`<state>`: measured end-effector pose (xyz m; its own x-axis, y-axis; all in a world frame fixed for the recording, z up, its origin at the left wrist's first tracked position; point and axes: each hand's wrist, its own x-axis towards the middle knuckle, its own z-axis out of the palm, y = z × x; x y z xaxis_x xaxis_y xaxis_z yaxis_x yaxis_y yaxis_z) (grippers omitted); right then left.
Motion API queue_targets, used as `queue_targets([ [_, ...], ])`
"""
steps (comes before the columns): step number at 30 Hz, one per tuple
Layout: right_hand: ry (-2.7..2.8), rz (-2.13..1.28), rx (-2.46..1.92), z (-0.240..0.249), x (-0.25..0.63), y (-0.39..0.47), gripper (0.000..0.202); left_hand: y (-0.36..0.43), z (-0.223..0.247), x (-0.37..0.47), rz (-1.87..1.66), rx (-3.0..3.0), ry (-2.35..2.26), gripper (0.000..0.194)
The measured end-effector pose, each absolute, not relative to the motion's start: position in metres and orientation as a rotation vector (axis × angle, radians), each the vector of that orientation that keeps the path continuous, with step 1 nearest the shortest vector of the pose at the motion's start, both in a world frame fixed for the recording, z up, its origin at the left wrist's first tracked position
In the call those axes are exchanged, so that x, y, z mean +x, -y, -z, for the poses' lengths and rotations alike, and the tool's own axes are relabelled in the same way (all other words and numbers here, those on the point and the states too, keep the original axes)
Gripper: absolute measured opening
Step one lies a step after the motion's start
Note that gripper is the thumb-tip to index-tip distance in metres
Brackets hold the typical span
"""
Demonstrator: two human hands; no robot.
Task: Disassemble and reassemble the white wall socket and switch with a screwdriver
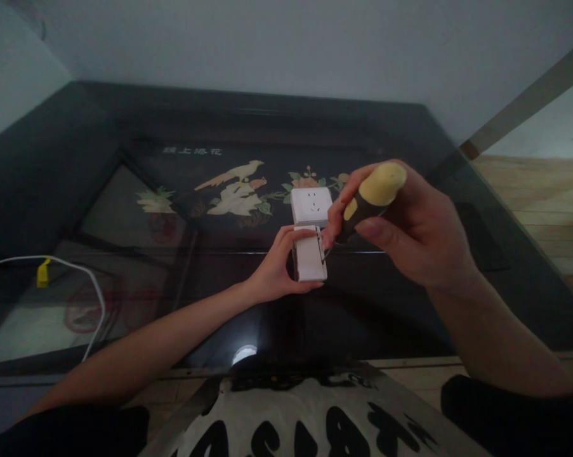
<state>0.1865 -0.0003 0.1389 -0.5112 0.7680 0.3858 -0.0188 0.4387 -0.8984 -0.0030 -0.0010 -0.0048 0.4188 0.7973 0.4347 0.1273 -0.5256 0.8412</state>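
Reaching in from lower left with left hand (273,273), pinching white box (309,259) at frame centre, below socket panel (305,204); at centre right, curling right hand (422,231) around yellow-and-dark tool handle (382,184) slanted down leftward.

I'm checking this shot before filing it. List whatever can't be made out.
All in the head view:
- Tip of the handled tool: too small and blurred beside the white block.
- Middle of the tool's handle: partly covered by the right hand.
- Part of the block's left side: covered by the left hand.
- White cable's ends: one run is cut off by the left edge, the other lost near the left forearm.
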Motion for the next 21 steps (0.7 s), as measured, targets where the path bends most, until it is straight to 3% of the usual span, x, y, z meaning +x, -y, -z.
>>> queue_targets([
  [10, 2.242, -0.872, -0.657, -0.167, 0.162, -0.024, 0.017, 0.001, 0.008, -0.002, -1.114, 1.937, -0.871, 0.076],
  [15, 2.588, -0.718, -0.604, -0.159, 0.129, -0.039, 0.02, 0.005, 0.008, -0.003, -1.06, 1.922, -0.937, 0.071],
  [18, 2.785, -0.733, -0.638, -0.147, 0.12, -0.039, 0.02, 0.007, 0.01, -0.004, -1.024, 1.908, -0.943, 0.058],
  [21, 2.626, -0.781, -0.636, -0.15, 0.119, -0.037, 0.018, 0.005, 0.009, -0.004, -1.023, 1.907, -0.931, 0.061],
])
